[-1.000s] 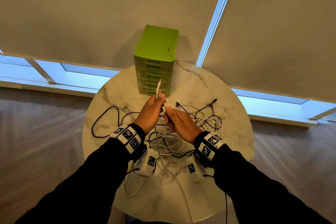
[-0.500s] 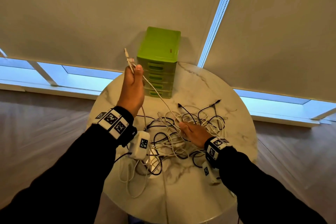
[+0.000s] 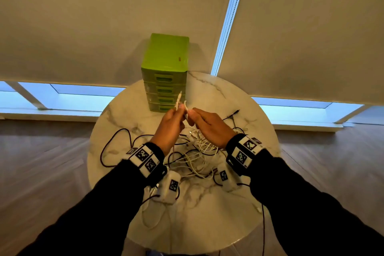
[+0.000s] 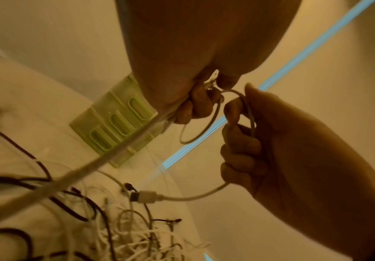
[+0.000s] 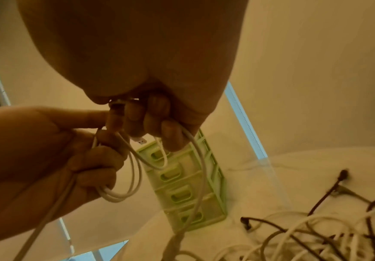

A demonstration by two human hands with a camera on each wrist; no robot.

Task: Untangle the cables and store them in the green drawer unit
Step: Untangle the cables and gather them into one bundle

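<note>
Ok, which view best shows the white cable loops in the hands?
Right wrist: the white cable hangs in clear loops from both hands. Left wrist shows one loop; head shows only its tip above the fingers.

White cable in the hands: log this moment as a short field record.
white cable: looped, held up over the table
left hand: grips the loops, one plug end sticking up
right hand: fingers pinch the cable beside the left
cable pile: black and white, tangled on the table
green drawer unit: behind the hands, drawers closed
</note>
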